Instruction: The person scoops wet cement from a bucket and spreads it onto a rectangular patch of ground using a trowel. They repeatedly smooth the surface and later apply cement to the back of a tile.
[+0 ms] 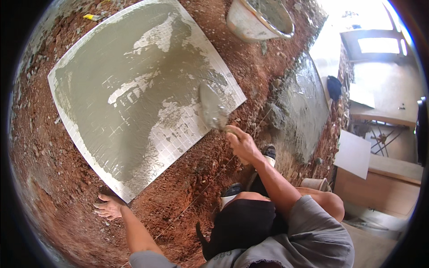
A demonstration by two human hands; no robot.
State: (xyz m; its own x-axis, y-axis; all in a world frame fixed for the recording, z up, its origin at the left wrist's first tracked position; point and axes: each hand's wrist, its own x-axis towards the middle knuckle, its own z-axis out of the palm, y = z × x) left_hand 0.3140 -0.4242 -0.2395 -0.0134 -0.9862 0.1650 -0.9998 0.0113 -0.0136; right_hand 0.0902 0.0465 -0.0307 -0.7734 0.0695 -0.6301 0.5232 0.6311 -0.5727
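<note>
A large white gridded tile sheet (pixel 178 134) lies on reddish soil, most of its face smeared with wet grey cement (pixel 103 89). White squares show through in patches and along the edges. My right hand (pixel 242 145) is closed round the handle of a trowel (pixel 210 107), whose cement-coated blade rests at the sheet's right edge. The handle is mostly hidden in my fist. My left hand (pixel 110 207) is bare of any object, fingers spread on the soil beside the sheet's nearest corner.
Behind the sheet stands a pale tub (pixel 250 24) holding grey cement. Wet cement (pixel 304 107) covers a strip of ground at the right. A thin string crosses the soil near my feet. Farther right are a white board (pixel 353 154), wooden furniture (pixel 380 187) and a small bucket (pixel 315 184).
</note>
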